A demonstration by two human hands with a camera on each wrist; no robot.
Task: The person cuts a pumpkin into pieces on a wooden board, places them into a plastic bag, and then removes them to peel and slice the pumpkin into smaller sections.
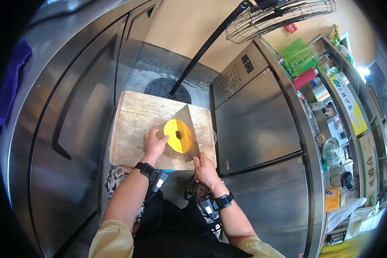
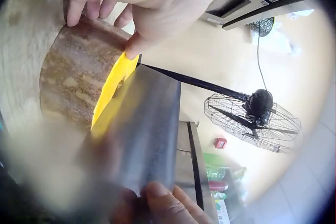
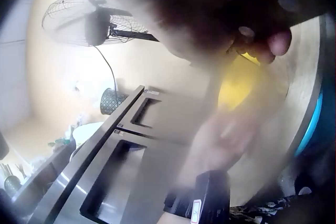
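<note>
A chunk of pumpkin (image 1: 171, 130) stands on the wooden cutting board (image 1: 135, 112), its bright yellow cut face up with a small dark hollow in the centre. Brown mottled skin (image 2: 79, 71) covers its side in the left wrist view. My left hand (image 1: 154, 144) grips the pumpkin from the left, thumb at the rim of the cut face and fingers down the skin. In my right hand (image 1: 207, 170) is a cleaver (image 1: 187, 116), held by its handle end. Its broad blade stands over the right part of the yellow face, hiding some of it.
Steel cabinets with recessed handles (image 1: 64, 129) flank the board on the left, and a steel fridge (image 1: 258, 120) on the right. Behind the board rises a black fan stand (image 1: 202, 51) on a round base. Shelves on the right hold packages and a green bag (image 1: 332, 151).
</note>
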